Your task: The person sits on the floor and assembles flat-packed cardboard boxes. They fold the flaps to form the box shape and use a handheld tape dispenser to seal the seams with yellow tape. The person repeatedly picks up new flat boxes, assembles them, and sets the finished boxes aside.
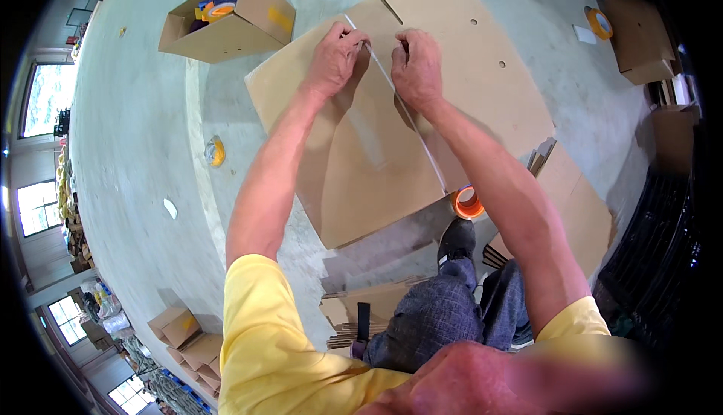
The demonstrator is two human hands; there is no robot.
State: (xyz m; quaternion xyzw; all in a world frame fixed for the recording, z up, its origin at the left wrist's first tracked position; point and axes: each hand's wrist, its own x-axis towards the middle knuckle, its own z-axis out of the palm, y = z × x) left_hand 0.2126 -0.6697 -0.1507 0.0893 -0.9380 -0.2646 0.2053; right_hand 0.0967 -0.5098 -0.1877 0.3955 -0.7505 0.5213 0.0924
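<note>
A large flat cardboard sheet [376,174] lies on the floor in front of me. A narrow white strip [410,123] runs along a seam across it, from the far edge to the near edge. My left hand [337,61] is at the far part of the seam, its fingers curled and pinched together beside the strip. To the right of the strip, my right hand [418,68] is closed just above the cardboard, with thumb and fingers together. What either hand holds, if anything, is hidden. An orange tape roll [468,204] stands at the sheet's near edge, by my shoe.
An open cardboard box [260,12] holding tape rolls stands at the far left. Another tape roll [216,151] lies on the floor to the left. Stacked cardboard [576,204] lies at right, near a brown box [639,38]. More cardboard [376,306] is beside my legs.
</note>
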